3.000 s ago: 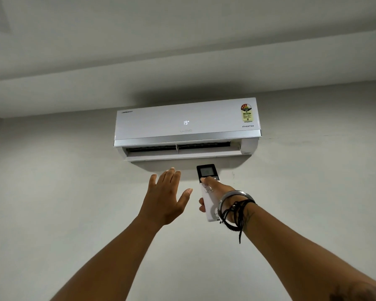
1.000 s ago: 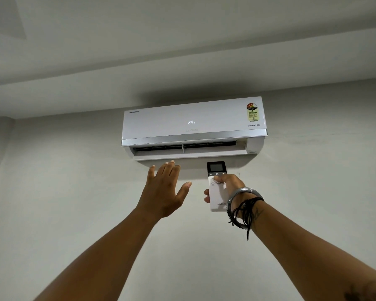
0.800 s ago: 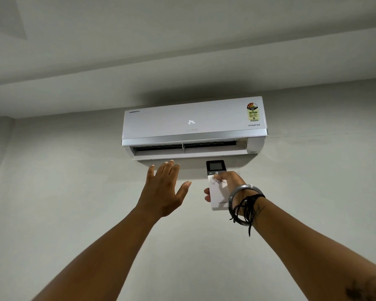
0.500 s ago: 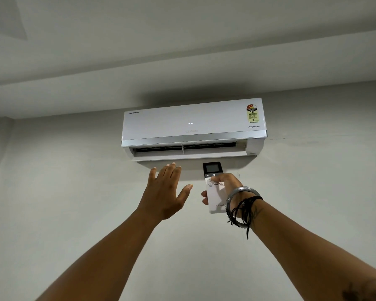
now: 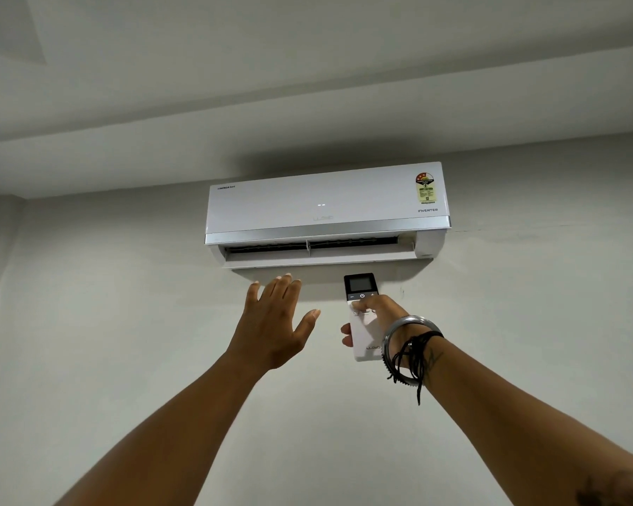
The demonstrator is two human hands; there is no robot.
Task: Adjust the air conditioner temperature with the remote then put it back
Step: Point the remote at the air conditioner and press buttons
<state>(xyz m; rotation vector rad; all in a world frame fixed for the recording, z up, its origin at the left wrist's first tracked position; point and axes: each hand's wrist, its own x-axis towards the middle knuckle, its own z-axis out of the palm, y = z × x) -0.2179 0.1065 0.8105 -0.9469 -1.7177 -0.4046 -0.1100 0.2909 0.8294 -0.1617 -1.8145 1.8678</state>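
A white air conditioner (image 5: 326,210) hangs high on the wall, its bottom flap open and its front display showing two short dashes. My right hand (image 5: 377,315) is raised below it and grips a white remote (image 5: 362,323) with a dark screen end pointed up at the unit; my thumb rests on the buttons just under the screen. My left hand (image 5: 275,323) is lifted beside it, palm toward the vent, fingers spread and holding nothing. A metal bangle and black threads circle my right wrist.
The pale grey wall (image 5: 106,323) around the unit is bare, and a ceiling step (image 5: 234,122) runs above it. An energy label sticker (image 5: 425,188) sits at the unit's top right corner.
The display read 19, then 24, and now shows only two dashes. My right hand with the remote shifted slightly; my left hand stayed raised and open.
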